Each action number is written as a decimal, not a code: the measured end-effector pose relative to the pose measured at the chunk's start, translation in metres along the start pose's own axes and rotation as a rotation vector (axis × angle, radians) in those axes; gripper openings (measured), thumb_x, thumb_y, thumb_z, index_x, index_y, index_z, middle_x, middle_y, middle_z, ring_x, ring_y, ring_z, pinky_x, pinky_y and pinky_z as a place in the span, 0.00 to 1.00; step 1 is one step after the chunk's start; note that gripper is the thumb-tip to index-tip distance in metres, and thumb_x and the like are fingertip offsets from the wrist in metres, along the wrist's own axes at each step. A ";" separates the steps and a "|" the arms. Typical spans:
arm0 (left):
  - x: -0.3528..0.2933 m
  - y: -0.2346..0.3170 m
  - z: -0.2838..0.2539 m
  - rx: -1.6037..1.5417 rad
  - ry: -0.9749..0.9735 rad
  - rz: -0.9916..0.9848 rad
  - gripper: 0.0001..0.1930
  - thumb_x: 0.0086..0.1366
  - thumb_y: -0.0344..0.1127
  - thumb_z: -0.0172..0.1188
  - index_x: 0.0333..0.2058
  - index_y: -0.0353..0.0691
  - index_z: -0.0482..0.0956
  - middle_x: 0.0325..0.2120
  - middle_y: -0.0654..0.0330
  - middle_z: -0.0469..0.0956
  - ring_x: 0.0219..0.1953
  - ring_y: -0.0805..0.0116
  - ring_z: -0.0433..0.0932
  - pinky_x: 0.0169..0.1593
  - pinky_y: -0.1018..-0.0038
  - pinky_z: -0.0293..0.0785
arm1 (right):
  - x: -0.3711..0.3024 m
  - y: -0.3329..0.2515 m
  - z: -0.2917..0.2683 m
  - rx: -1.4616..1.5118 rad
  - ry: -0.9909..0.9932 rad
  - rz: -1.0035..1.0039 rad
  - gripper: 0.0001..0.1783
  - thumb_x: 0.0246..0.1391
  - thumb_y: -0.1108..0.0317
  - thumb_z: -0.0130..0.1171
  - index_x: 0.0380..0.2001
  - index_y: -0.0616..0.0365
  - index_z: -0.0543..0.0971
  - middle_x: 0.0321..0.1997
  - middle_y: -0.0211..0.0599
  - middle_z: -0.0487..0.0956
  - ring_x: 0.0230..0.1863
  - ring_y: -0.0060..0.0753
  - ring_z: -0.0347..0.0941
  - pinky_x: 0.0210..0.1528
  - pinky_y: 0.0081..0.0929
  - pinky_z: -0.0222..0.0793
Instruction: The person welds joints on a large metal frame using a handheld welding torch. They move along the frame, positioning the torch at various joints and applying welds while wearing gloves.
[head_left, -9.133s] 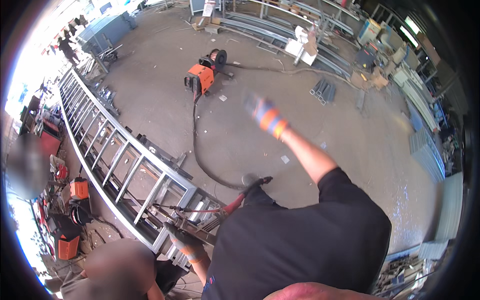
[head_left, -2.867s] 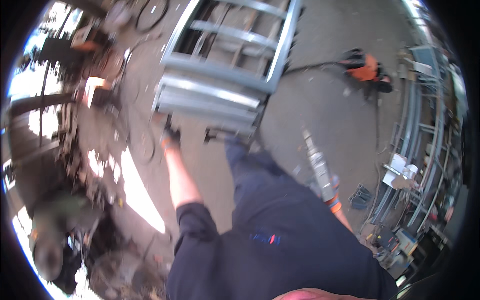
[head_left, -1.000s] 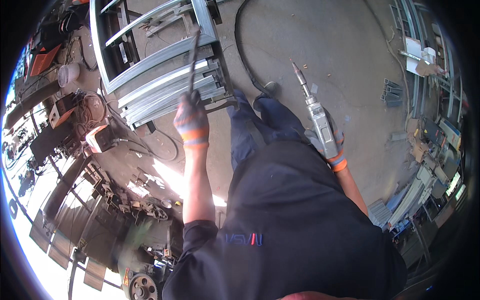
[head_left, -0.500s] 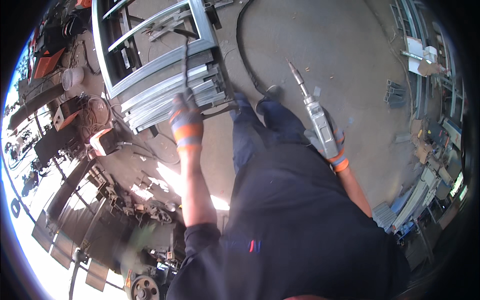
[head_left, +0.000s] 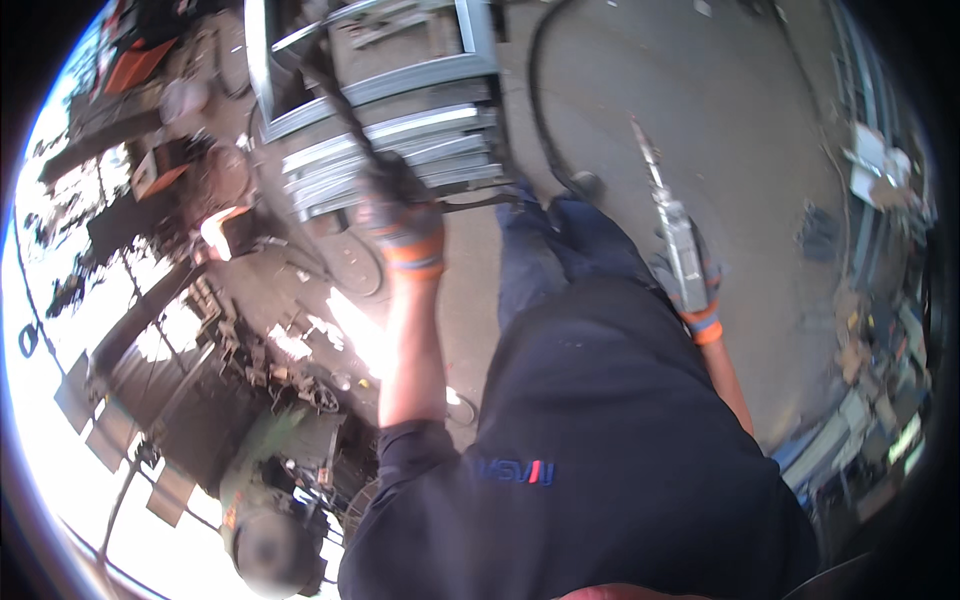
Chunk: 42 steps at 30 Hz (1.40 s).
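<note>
just right of centre, the right hand (head_left: 710, 283) holds a grey metal tool (head_left: 682, 250), its gloved fingers curled about the tool's body; the tool's slim, pointed end aims toward the top of the frame, over the floor (head_left: 660, 70). left of centre, the left hand (head_left: 402, 218), in a similar dark glove with an orange cuff, has its fingers closed around a dark bar (head_left: 345, 105). that bar slants away to the upper left, its far end too blurred to make out, and crosses in view over a stack of pale metal bars (head_left: 450, 142) and the near edge of a metal frame (head_left: 430, 78) at the top of the frame. right of the stack, a dark hose (head_left: 537, 95) curves down to near a shoe (head_left: 588, 185), with the wearer's dark trousers (head_left: 535, 262) below it. toward the right rim lie short tubes (head_left: 818, 232), blurred, and a white box (head_left: 870, 165) beside long metal rails (head_left: 860, 70). at the lower left, among dark clutter, another person (head_left: 240, 500) is partly visible.
</note>
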<state>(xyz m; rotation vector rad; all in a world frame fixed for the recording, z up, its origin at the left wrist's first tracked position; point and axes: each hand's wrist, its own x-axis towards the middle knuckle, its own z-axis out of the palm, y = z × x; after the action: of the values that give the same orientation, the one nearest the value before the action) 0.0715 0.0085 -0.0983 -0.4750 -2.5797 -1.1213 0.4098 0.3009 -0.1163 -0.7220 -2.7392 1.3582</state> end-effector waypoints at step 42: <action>-0.053 -0.135 -0.118 -0.961 0.672 -0.458 0.16 0.76 0.47 0.61 0.49 0.40 0.78 0.39 0.55 0.83 0.43 0.57 0.84 0.52 0.53 0.82 | 0.012 0.053 -0.015 0.559 -0.063 0.206 0.47 0.58 0.54 0.70 0.75 0.58 0.64 0.64 0.43 0.79 0.55 0.34 0.78 0.59 0.37 0.74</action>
<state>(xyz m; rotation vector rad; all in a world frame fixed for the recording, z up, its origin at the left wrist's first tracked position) 0.0796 -0.1760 -0.1292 0.3171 -1.4739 -2.1867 0.4228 0.3446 -0.1490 -0.9297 -2.1806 2.0843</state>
